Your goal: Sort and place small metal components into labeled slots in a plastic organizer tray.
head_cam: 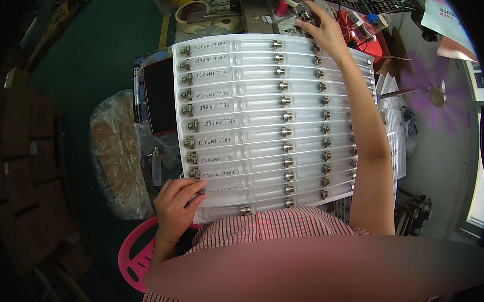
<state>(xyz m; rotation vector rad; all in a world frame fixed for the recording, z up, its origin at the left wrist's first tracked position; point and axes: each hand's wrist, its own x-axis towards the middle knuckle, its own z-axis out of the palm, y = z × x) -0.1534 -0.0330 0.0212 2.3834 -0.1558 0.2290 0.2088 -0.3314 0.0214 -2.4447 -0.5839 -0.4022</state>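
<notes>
A white tray (262,55) of clear, frosted bottles in rows lies before me, its near edge against my striped shirt. Each bottle has a silvery metal neck fitting, and the left column bears dark printed writing. My left hand (173,208) pinches the metal neck fitting (202,190) of a bottle low on the tray's left edge; the fingers partly hide it. Beyond the tray's far right corner, my right hand (321,28) reaches out with thumb and fingers apart. Right beside its fingers are small metal fittings (306,15) on the bench.
A phone (160,96), a marker pen (137,93) and a loose bottle (157,167) lie left of the tray. Tape rolls (225,24) sit on the bench behind. A red container (373,42) stands far right, with a spinning purple fan (437,96) nearer.
</notes>
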